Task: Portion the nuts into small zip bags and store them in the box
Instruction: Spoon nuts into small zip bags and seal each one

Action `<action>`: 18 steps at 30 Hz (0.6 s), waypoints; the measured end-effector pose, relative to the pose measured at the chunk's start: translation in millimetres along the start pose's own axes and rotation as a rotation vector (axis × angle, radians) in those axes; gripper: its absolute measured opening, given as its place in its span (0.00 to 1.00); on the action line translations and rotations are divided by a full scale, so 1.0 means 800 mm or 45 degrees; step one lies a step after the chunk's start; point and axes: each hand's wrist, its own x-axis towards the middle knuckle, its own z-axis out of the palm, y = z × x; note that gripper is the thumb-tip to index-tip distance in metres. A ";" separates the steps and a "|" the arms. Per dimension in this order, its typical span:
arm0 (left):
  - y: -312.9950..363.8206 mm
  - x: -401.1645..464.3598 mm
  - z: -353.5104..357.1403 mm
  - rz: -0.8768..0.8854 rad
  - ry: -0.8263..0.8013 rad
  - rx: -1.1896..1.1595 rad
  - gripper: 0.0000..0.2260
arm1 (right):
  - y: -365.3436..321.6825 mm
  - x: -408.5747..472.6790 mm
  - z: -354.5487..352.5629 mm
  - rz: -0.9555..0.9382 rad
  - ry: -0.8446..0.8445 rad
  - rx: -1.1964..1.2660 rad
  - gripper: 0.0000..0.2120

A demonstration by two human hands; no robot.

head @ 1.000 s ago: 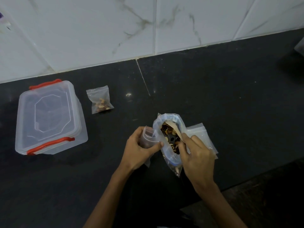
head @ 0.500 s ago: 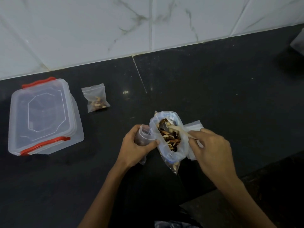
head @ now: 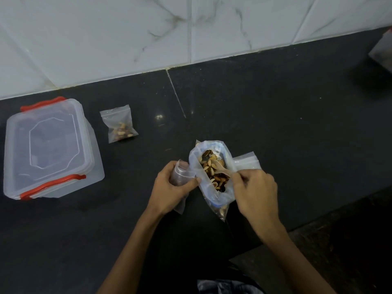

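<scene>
A large clear bag of mixed nuts [head: 212,170] stands open on the black counter, its rim rolled down. My right hand [head: 256,192] holds a small pale wooden spoon [head: 222,169] whose bowl lies among the nuts. My left hand [head: 171,185] grips an empty small zip bag [head: 180,170] held open just left of the big bag, with the thumb touching the big bag's rim. A filled small zip bag [head: 119,127] lies flat further left. The clear plastic box [head: 48,147] with red clips stands shut at the far left.
Spare empty zip bags [head: 247,162] lie flat behind the big bag, to its right. White marble tiles back the counter [head: 275,115]. A blurred object [head: 381,49] sits at the far right edge. The counter's front edge drops off at lower right.
My right hand has drawn back to the right and lifted the spoon's handle, so the spoon's bowl now lies shallower in the nuts. My left hand still holds the small bag.
</scene>
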 end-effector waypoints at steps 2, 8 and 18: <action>-0.002 0.000 0.000 -0.017 0.013 -0.002 0.18 | -0.005 0.004 0.000 0.078 -0.040 0.117 0.12; -0.007 0.001 0.002 -0.028 0.040 -0.006 0.17 | 0.006 0.000 -0.011 0.283 -0.222 0.358 0.08; 0.002 -0.005 -0.009 0.076 0.048 0.112 0.26 | 0.015 0.001 -0.008 0.626 -0.147 0.957 0.08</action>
